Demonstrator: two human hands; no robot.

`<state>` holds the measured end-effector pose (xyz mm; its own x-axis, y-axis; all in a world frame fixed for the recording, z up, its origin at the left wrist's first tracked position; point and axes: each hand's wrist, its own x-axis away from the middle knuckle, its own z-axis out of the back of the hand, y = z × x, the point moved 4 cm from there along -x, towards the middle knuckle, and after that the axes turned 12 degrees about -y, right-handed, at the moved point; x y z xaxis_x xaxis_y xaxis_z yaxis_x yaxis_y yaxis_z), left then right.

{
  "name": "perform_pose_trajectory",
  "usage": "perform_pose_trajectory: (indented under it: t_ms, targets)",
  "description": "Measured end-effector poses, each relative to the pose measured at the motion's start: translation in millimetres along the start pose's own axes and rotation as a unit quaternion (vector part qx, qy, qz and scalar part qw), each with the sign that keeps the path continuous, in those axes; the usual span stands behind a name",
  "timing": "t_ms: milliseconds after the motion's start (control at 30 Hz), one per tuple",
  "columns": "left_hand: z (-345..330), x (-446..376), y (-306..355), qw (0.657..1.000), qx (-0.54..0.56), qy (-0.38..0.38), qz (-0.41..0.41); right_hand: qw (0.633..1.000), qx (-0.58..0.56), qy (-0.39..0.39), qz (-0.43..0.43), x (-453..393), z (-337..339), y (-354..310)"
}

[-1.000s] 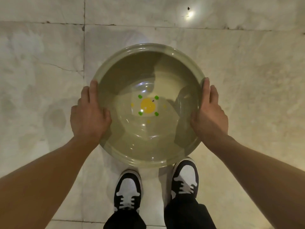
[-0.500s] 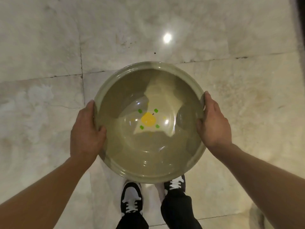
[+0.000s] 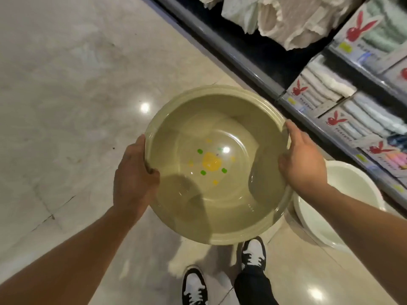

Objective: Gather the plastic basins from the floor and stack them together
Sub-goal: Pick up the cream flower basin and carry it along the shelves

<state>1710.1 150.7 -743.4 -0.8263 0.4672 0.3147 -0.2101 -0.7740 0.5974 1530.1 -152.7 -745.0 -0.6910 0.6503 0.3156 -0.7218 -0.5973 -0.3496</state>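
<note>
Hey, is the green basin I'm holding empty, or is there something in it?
Empty. The green basin faces mouth up, and its bare bottom shows only a printed yellow and green pattern; left hand and right hand grip its rim.

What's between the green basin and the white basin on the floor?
In the head view, only the right forearm crosses between the green basin and white basin; the floor below is bare.

A red rabbit-head logo and the partly blurred word "PLAYBOY" are printed on the towel boxes shelved at right.
</note>
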Motion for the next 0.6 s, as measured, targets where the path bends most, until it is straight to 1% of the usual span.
perform_pose_trajectory:
  t_ms: [100,200,300,367,500,600]
  targets:
    - [-39.0,-17.7,90.3,0.997,-0.008,-0.035,-0.075,0.998,-0.015,0.026,-0.063,15.9,47.0,78.0]
    - [-100.1,-24.1,172.7,0.983,-0.056,-0.068,-0.163,0.990,-0.029,0.050,-0.131,34.5,80.0,168.4]
    - [-177.0,-29.9,237.2,0.972,-0.065,-0.117,-0.191,0.977,-0.034,0.057,-0.200,54.2,92.0,260.1]
    - [-235.0,-28.9,272.5,0.962,-0.087,-0.149,-0.214,0.967,-0.042,0.063,-0.242,66.9,92.2,319.4]
    - [-346.9,-19.6,321.4,0.937,-0.155,-0.168,-0.265,0.951,-0.074,0.059,-0.293,86.6,75.0,427.4]
    - [-416.1,-16.6,338.0,0.931,-0.186,-0.196,-0.245,0.942,-0.091,0.043,-0.321,94.0,49.2,491.7]
